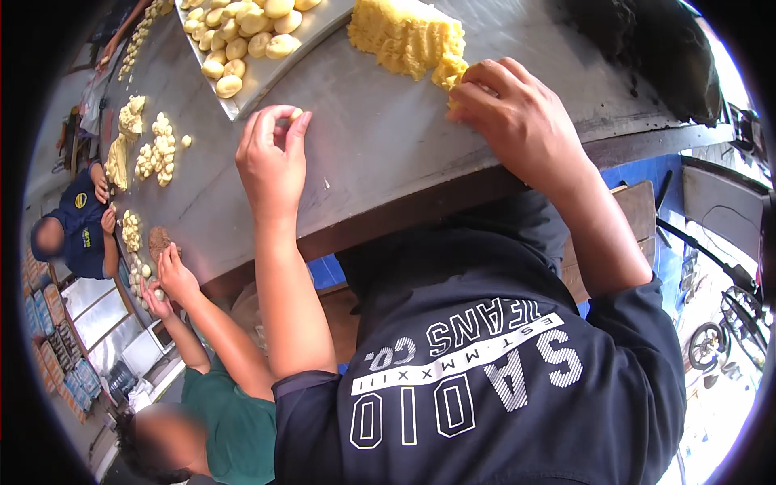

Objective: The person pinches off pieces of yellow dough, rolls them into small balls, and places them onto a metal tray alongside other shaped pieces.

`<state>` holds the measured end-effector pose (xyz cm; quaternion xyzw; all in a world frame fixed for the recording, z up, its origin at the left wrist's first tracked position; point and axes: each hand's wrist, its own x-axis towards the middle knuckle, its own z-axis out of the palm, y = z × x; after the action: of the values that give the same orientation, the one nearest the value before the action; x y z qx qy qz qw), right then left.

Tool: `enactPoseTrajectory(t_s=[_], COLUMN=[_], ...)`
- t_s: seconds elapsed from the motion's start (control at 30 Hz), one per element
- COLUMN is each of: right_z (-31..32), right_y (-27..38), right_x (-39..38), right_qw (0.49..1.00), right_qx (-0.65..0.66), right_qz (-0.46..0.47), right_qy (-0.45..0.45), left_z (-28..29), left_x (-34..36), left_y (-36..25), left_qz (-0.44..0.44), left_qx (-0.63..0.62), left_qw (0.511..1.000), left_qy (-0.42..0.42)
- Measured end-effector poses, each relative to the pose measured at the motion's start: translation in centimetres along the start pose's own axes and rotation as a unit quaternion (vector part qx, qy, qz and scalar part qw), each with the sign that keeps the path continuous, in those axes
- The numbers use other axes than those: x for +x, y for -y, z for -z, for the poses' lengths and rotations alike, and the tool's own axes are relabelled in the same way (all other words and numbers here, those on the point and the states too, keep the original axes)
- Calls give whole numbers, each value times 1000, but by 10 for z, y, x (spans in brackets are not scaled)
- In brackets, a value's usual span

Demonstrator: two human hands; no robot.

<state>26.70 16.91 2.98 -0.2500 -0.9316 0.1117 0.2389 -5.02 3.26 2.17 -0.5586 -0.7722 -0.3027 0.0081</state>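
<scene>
- My left fingers (299, 129) pinch a small pale bit (296, 114): likely light, squashable.
- My right fingers (487, 75) grasp the yellow mass (408, 36) at its nearest end; probably soft, tearable there.

A: So what colours are we seeing?
B: We've got rich yellow on the dough slab (408, 36), paler cream-yellow on the dough balls (257, 23), silvery tray (275, 84), dull grey bench (372, 133).
A: Any patterns for us?
B: Yep, we see white lettering, partly striped, on the black shirt (477, 315). And we've got a dark green shirt (234, 436) too.
</scene>
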Motion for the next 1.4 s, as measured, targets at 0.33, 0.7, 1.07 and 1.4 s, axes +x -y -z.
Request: enactPoseTrajectory(t_s=[0.33, 0.7, 1.07, 1.4], right_z=[-3, 4, -10, 10], right_y=[0, 14, 15, 17], right_x=[-12, -11, 14, -15], right_qw=[998, 990, 999, 994], right_qx=[18, -19, -30, 87], right_qz=[1, -136, -24, -64], right_qy=[-55, -15, 9, -9], left_z=[29, -67, -58, 5], left_x=[-3, 50, 42, -51], left_y=[-39, -43, -39, -28], left_qz=[-62, -275, 2, -56], left_qx=[117, 71, -327, 126], left_qw=[983, 946, 935, 990], left_qy=[130, -157, -140, -26])
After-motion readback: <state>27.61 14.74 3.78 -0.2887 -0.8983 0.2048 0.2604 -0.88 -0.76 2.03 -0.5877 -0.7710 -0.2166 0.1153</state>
